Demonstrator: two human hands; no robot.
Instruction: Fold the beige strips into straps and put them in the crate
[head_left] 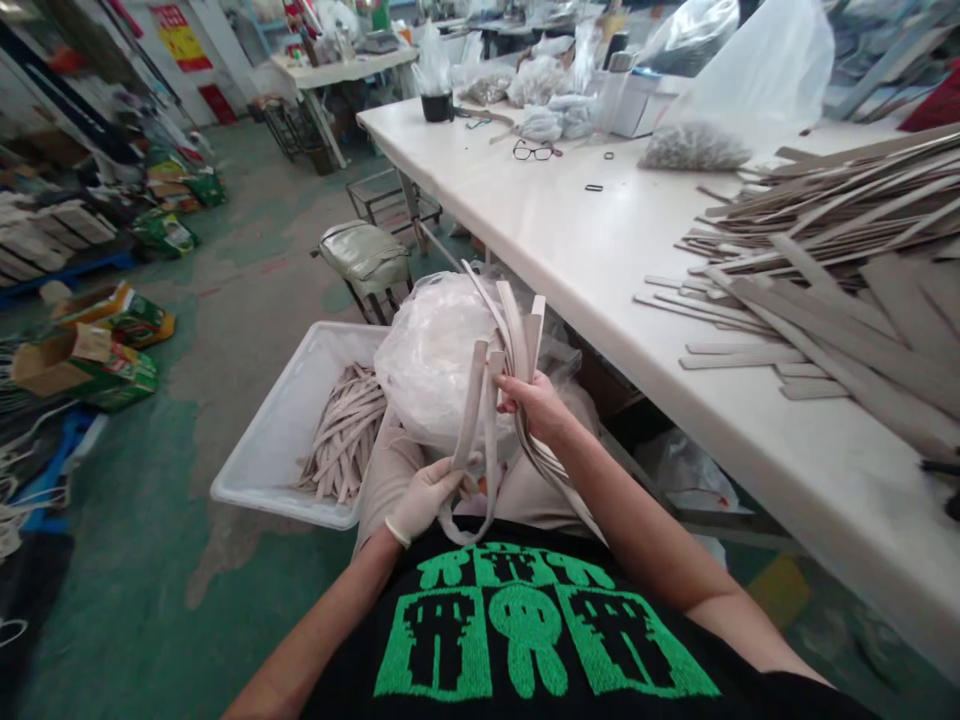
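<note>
My left hand (429,497), in a whitish glove, is closed round one flat grey-beige strap (470,408) that loops down in front of my shirt. Bare and closed, my right hand (534,400) grips a bunch of similar straps (516,335); their ends stick up above the fingers and their tails hang toward my lap. A crumpled clear plastic bag (431,350) lies on my lap, just beyond both hands. To the left, a white plastic bin (262,450) holds a heap of short straps (349,430).
A long white table (555,230) runs along the right, with piled straps (847,220), eyeglasses (532,151), a small dark buckle (593,188) and plastic bags on it. A padded stool (367,255) stands behind the bin. Open cartons (82,365) lie at the left.
</note>
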